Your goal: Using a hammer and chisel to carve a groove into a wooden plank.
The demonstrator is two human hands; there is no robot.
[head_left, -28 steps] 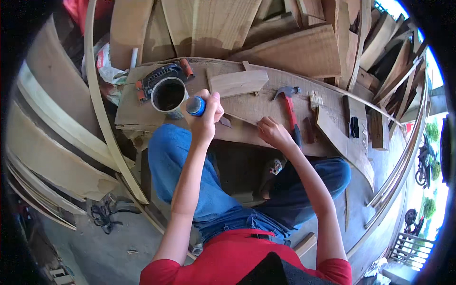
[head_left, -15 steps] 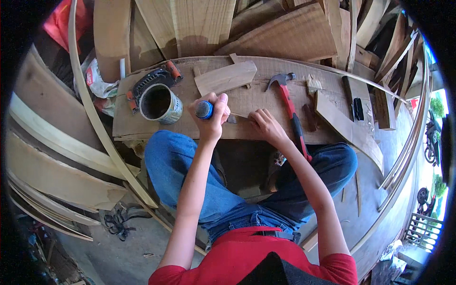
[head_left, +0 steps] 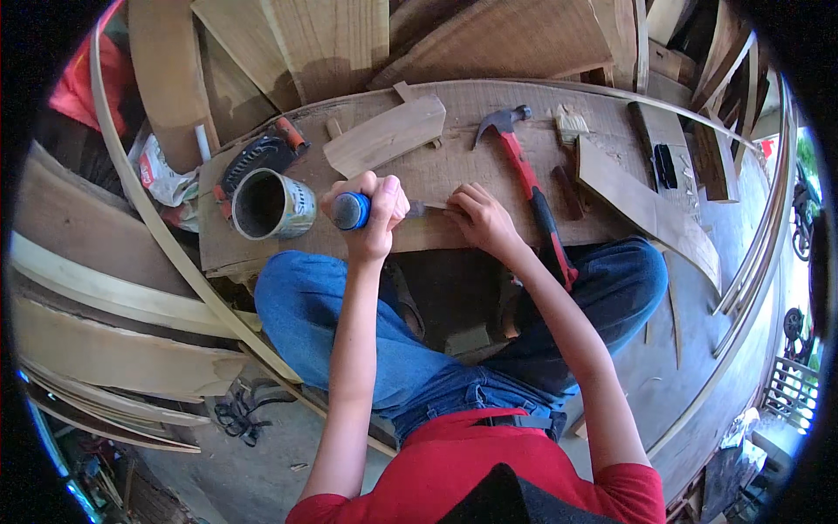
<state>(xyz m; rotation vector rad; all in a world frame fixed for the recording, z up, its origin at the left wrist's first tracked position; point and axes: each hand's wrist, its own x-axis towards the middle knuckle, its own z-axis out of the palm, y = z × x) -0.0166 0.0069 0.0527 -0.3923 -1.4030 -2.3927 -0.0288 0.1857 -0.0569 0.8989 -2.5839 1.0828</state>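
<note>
My left hand [head_left: 375,212] is wrapped round the blue handle of a chisel [head_left: 351,211], whose grey end cap faces up. Its flat metal blade shows partly [head_left: 416,209], pointing toward my right hand. The fingers of my right hand [head_left: 478,215] are closed in a pinch on a thin wood strip [head_left: 444,207] close to the blade tip. Both hands are over the near edge of a wooden bench board [head_left: 349,242]. Just right of my right hand lies a claw hammer [head_left: 528,179] with a red and black handle.
On the board stand an open tin can [head_left: 275,205], a black and orange tool [head_left: 259,160], a shaped wood block [head_left: 387,137], a brush [head_left: 571,125] and a curved wood piece [head_left: 642,208]. Planks [head_left: 332,44] lean behind; long bent strips [head_left: 148,196] flank the left side.
The whole view has shifted and turned slightly. My left hand still grips the chisel and my right hand keeps its pinch near the blade.
</note>
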